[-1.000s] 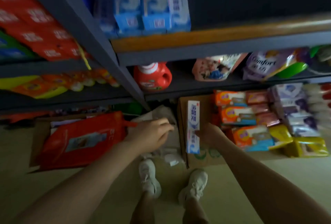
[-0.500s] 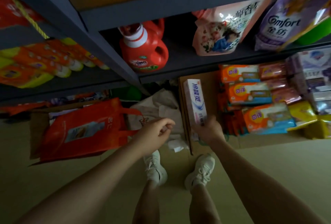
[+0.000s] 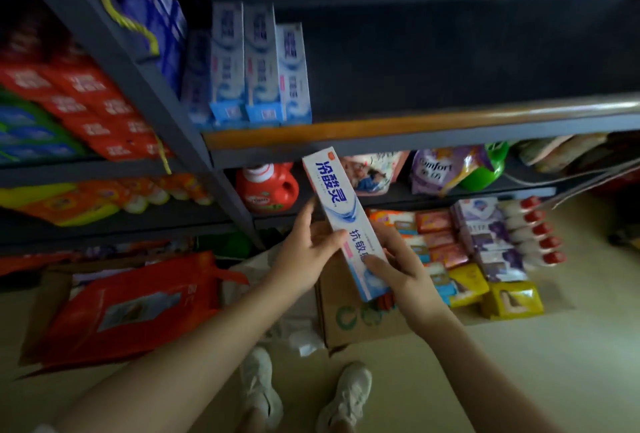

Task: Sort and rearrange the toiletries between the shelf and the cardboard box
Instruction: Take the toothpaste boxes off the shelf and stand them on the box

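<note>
Above the cardboard box (image 3: 349, 320), toothpaste carton (image 3: 341, 216) in both hands' grip; long axis upright, top tilted left.

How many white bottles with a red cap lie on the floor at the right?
5. The red-capped bottles lie in one column beside the purple packs, near the shelf. More may be hidden behind.

your left hand (image 3: 304, 252) and right hand (image 3: 403, 268) are bare, forearms uncovered with no sleeves showing. at six o'clock, bare lower legs end in pale, off-white lace-up sneakers (image 3: 346, 394) with chunky soles.
</note>
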`<state>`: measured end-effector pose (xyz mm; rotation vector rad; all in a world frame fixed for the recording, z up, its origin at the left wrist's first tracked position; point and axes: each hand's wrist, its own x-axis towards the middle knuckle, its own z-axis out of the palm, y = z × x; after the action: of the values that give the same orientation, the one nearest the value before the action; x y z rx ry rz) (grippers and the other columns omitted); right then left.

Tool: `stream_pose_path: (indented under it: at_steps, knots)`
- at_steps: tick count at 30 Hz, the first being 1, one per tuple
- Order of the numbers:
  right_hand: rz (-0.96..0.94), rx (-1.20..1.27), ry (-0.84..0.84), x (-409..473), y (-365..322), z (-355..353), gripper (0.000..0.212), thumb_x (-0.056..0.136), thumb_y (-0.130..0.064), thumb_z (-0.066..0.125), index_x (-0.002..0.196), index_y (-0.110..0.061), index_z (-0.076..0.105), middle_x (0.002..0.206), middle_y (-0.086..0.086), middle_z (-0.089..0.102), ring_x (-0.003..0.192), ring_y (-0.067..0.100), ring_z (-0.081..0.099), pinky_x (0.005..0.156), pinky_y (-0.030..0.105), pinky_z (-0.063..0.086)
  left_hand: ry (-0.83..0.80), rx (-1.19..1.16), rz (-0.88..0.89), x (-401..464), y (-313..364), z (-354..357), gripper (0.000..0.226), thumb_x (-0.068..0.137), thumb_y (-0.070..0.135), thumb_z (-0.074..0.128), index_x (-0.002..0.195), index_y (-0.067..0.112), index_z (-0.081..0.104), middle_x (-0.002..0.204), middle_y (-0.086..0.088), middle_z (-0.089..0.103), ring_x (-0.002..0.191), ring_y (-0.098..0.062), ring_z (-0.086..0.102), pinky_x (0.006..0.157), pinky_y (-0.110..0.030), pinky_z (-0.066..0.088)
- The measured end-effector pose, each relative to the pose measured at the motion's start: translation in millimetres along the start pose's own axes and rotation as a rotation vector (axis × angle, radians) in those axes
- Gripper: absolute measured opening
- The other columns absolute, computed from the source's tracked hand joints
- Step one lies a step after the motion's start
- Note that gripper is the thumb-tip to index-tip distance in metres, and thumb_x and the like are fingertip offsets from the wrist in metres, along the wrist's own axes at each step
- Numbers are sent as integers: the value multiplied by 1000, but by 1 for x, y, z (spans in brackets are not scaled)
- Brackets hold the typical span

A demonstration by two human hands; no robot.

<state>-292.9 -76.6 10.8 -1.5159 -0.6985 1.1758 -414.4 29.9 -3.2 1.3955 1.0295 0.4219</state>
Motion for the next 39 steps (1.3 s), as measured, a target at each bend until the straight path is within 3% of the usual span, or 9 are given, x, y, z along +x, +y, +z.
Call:
stream_pose_path:
  at_steps: [3,5,10,15,19,22,26,36,39]
  knots:
    - [-54,128,55,8,-38,7,39,78,-10,66,112,-26,58,104,-9,69,92,5,64,72,18,51,-7,69,176,1,37,-20,47,89,15,58,129,26,37,101,11,63,84,15,58,79,-6,43]
    - [-101,150,120,25,-61,17,28,85,-7,62,105,-27,59,98,-7,67,87,6,64,71,18,51,92,264,384,8,56,-43,35,91,17,57,125,18,50,99,10,62,82,10,57,75,-4,41]
    - [-156,19,252,88,-97,49,17,89,-22,60,104,-25,54,97,-2,65,93,17,64,86,40,54,357,946,767,43,85,-107,32,87,13,57,116,3,59,117,-14,61,106,-30,59,87,-38,49]
    - [-262,-300,293,145,-103,72,35,85,-35,62,116,-18,55,113,4,60,105,19,58,90,44,50,262,1305,496,81,96,-128,51,94,21,51,141,10,35,151,-12,27,132,-34,37,98,-49,42]
    - [-352,-537,212,158,-90,70,60,78,-25,71,131,-15,45,122,5,58,113,22,54,95,45,46,221,1439,368,95,92,-127,60,97,34,39,149,18,13,156,-12,11,140,-31,21,105,-45,33]
    - [-368,-742,196,163,-88,61,76,83,-20,65,146,-28,22,132,2,53,120,24,50,101,49,38,270,1487,456,101,84,-128,56,94,25,50,145,19,28,149,-19,28,135,-34,31,96,-46,42]
    - [-354,-989,190,166,-92,59,60,93,-26,53,143,-36,23,138,0,48,122,21,48,101,35,26,350,1534,609,104,79,-133,53,66,6,82,115,10,64,114,-21,64,99,-36,64,62,-41,55]
    - [-504,-1083,401,169,-78,68,43,95,-30,48,135,-20,36,104,6,68,86,28,64,90,31,28,269,1450,660,104,91,-133,43,58,-3,81,99,0,66,107,-20,67,91,-38,65,54,-42,55]
    - [-518,-1128,415,170,-75,70,43,96,-30,47,136,-20,36,109,5,67,89,26,64,90,32,31,276,1491,669,104,91,-134,40,58,0,82,95,0,66,105,-19,67,89,-36,66,51,-37,54]
